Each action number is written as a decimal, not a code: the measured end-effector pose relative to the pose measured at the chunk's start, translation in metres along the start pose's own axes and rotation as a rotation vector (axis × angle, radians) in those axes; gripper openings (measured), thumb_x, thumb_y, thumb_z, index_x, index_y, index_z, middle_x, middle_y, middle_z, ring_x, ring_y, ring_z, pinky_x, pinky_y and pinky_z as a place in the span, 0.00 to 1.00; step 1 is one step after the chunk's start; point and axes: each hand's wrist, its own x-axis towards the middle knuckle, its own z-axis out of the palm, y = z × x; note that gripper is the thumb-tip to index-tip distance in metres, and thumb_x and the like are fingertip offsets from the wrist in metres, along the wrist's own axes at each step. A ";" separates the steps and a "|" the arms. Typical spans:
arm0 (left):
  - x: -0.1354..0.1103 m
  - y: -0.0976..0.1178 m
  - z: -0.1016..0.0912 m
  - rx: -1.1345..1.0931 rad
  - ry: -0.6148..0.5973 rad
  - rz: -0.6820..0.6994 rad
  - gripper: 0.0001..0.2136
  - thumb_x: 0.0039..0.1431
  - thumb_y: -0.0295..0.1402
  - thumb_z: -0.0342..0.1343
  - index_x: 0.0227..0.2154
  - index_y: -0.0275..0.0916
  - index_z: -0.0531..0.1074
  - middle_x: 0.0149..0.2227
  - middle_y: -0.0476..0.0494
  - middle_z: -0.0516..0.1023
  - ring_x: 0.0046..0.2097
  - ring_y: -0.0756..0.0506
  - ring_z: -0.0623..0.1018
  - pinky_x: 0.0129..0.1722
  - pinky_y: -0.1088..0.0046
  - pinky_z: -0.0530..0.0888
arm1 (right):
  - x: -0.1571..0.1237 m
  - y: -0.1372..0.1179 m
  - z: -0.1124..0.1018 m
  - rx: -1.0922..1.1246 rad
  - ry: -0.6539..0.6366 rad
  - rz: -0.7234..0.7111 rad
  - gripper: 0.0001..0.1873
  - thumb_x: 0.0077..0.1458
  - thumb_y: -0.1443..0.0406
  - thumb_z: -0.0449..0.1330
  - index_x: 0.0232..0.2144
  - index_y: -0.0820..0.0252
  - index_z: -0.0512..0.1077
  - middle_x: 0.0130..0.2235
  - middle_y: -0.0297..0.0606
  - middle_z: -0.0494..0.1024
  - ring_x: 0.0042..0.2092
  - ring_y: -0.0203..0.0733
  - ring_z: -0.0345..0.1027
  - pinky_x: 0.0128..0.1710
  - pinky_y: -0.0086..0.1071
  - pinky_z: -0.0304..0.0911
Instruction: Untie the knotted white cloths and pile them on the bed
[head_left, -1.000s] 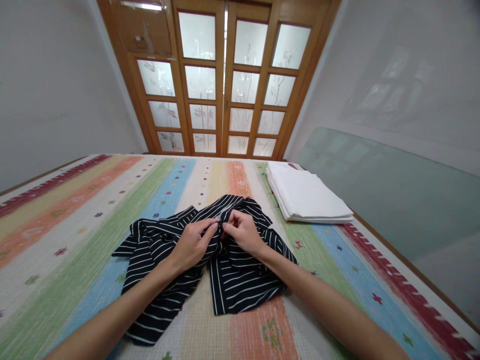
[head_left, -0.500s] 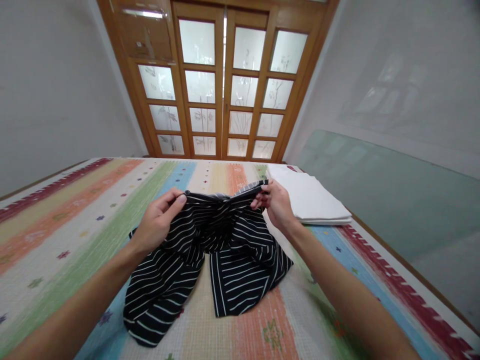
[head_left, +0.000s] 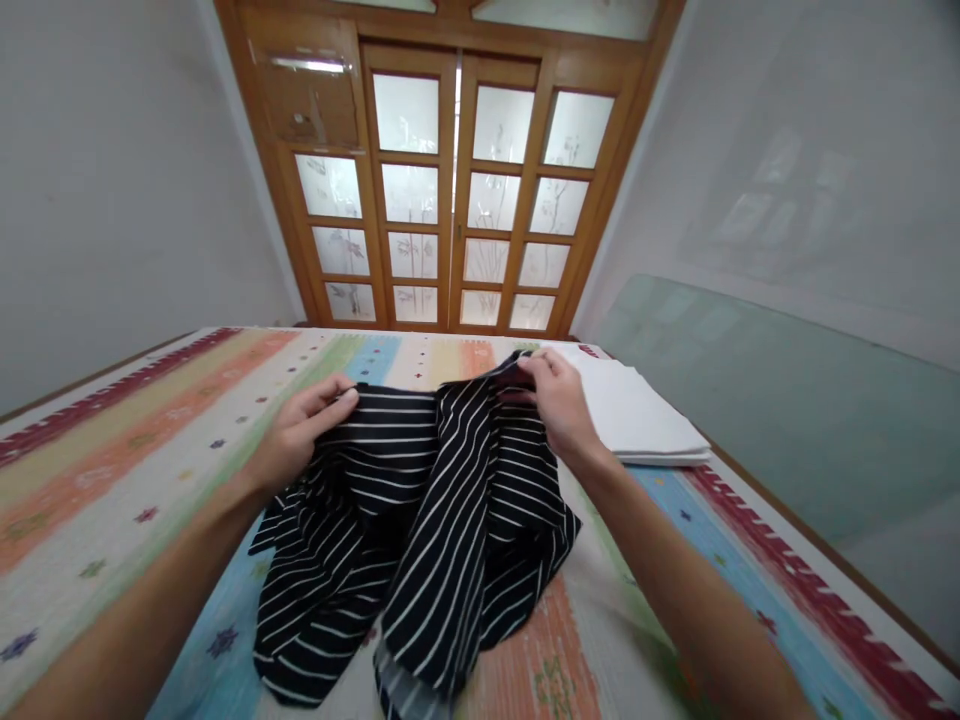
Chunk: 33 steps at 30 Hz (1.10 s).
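A black garment with thin white stripes (head_left: 450, 470) hangs between my two hands, its lower folds lying on the patterned bedspread. My left hand (head_left: 300, 425) pinches the garment's upper left edge between thumb and fingers. At the upper right edge, my right hand (head_left: 555, 395) is closed on the cloth, with some fingers tucked behind it. A long striped flap drops down the front, and its lower end shows a greyish underside. The folds keep me from telling which kind of garment it is.
A folded white cloth stack (head_left: 637, 410) lies to the right, just past my right hand. The striped bedspread (head_left: 112, 470) spreads under everything. A pale green headboard-like panel (head_left: 750, 370) stands along the right wall. Wooden glazed doors (head_left: 457, 200) close off the far end.
A long striped flap now hangs down the front where the dark inner folds showed before. Both hands have kept their hold on the top edge. The camera view has tilted slightly upward.
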 end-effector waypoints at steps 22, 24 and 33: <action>-0.030 -0.008 0.039 0.560 -0.439 0.158 0.11 0.53 0.29 0.47 0.16 0.38 0.62 0.38 0.45 0.77 0.33 0.48 0.72 0.37 0.69 0.67 | -0.054 0.053 0.022 0.256 -0.355 0.533 0.20 0.43 0.54 0.70 0.23 0.63 0.68 0.22 0.30 0.69 0.17 0.25 0.54 0.10 0.17 0.47; -0.029 -0.010 0.039 0.658 -0.405 0.151 0.08 0.54 0.31 0.49 0.21 0.38 0.68 0.36 0.46 0.77 0.33 0.47 0.73 0.37 0.69 0.67 | -0.055 0.054 0.020 0.264 -0.311 0.478 0.21 0.43 0.53 0.70 0.25 0.63 0.69 0.24 0.32 0.72 0.19 0.27 0.59 0.12 0.18 0.52; -0.014 0.004 0.076 0.595 -0.219 0.009 0.16 0.58 0.46 0.54 0.35 0.37 0.76 0.33 0.44 0.80 0.33 0.46 0.76 0.35 0.70 0.69 | -0.065 0.056 0.021 0.172 -0.379 0.332 0.18 0.45 0.53 0.70 0.28 0.63 0.73 0.26 0.35 0.74 0.27 0.36 0.71 0.18 0.22 0.65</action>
